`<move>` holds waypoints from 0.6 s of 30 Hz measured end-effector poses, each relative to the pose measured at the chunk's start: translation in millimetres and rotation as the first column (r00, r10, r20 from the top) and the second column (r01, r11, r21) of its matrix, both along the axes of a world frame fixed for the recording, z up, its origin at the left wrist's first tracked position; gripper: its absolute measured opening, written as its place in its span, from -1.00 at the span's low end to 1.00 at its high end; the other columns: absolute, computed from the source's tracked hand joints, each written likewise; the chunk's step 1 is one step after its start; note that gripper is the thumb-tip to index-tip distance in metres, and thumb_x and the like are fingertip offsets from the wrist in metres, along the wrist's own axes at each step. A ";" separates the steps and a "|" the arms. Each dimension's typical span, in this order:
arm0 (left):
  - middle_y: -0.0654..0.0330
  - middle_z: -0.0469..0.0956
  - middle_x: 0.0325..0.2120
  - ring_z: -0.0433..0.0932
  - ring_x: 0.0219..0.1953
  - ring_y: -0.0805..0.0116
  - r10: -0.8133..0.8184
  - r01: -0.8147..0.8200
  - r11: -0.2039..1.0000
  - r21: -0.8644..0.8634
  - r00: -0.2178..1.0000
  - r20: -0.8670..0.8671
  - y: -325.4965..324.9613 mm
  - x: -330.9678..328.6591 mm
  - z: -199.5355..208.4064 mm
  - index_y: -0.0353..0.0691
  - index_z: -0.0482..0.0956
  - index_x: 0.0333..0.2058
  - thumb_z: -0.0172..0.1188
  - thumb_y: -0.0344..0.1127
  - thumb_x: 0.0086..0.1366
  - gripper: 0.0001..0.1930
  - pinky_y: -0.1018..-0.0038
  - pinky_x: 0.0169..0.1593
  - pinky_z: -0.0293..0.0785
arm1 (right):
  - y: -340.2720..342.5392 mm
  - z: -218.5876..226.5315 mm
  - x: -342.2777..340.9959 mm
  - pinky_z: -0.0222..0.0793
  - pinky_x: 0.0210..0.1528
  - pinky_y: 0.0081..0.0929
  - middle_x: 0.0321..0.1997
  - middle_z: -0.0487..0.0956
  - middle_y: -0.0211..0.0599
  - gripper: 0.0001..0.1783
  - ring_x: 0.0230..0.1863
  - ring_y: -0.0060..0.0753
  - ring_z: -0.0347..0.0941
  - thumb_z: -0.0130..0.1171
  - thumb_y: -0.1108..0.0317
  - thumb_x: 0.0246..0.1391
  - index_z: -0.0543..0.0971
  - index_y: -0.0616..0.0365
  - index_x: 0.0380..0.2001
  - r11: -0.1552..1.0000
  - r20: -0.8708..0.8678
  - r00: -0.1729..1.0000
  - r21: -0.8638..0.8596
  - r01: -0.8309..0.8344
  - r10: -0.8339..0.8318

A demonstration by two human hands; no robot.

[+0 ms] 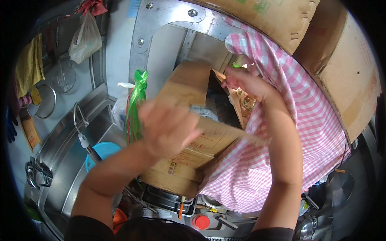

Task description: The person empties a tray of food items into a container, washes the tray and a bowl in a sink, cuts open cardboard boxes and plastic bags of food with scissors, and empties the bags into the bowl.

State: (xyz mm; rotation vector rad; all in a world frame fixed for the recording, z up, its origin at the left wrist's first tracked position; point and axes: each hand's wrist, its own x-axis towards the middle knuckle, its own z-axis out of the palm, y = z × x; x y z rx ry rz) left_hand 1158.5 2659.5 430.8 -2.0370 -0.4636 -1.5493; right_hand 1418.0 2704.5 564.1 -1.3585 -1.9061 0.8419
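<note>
An open cardboard box stands tilted in the middle, its flaps spread. Inside it is dark, and a pale item with printing shows near the opening. Smeared by motion, my left hand hangs over the box's left side; its fingers are not clear. On the far right side my right hand has curled fingers at the upper edge of the box's right flap. What lies between those fingers is hidden. A pink and white checked cloth drapes beside my right forearm.
Larger cardboard boxes rise at the far right. A steel sink with a faucet and blue basin lies left. Green plastic ribbon hangs beside the box. A red-lidded jar and black tray are near me.
</note>
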 end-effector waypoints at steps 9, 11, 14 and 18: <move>0.19 0.37 -0.25 0.36 -0.13 0.23 -0.115 0.052 0.933 -0.356 0.981 -0.159 -39.3 -21.2 -103.1 -0.03 0.49 -0.19 0.26 -0.01 0.01 -0.59 0.26 -0.07 0.22 | -6.0 -45.5 -17.1 0.27 -0.07 -0.54 -0.39 0.44 -0.37 -0.72 -0.30 -0.53 0.38 0.23 0.18 0.07 0.46 0.14 -0.29 0.971 0.104 0.991 0.233 0.060 -0.086; 0.14 0.39 -0.21 0.35 -0.08 0.12 -0.200 0.101 0.854 -0.510 0.969 -0.144 -37.5 -21.3 -97.6 -0.13 0.45 -0.13 0.27 -0.12 0.04 -0.58 0.21 -0.02 0.24 | -33.6 -59.1 -27.1 0.30 -0.13 -0.53 -0.39 0.45 -0.40 -0.68 -0.31 -0.54 0.37 0.32 0.23 -0.03 0.48 0.17 -0.29 0.890 0.264 0.942 0.450 0.071 -0.209; 0.09 0.38 -0.17 0.32 -0.06 -0.02 -0.100 0.069 0.883 -0.464 0.994 -0.042 -26.3 -16.8 -55.8 -0.22 0.45 -0.10 0.39 -0.20 -0.08 -0.46 0.16 0.07 0.21 | -100.4 -66.9 -70.1 0.36 -0.23 -0.48 -0.40 0.47 -0.37 -0.56 -0.32 -0.47 0.40 0.46 0.28 -0.22 0.51 0.25 -0.29 0.898 0.431 0.854 0.432 0.089 -0.292; 0.04 0.37 -0.17 0.31 -0.04 -0.04 -0.233 0.094 0.846 -0.524 0.950 -0.206 7.3 -12.7 -8.3 -0.30 0.44 -0.10 0.48 -0.19 -0.20 -0.35 0.19 0.10 0.23 | -132.4 -101.1 -72.8 0.36 -0.05 -0.25 -0.22 0.53 -0.04 -0.27 -0.12 0.00 0.44 0.48 0.21 -0.41 0.45 0.33 -0.11 0.704 0.558 0.715 0.698 -0.130 -0.421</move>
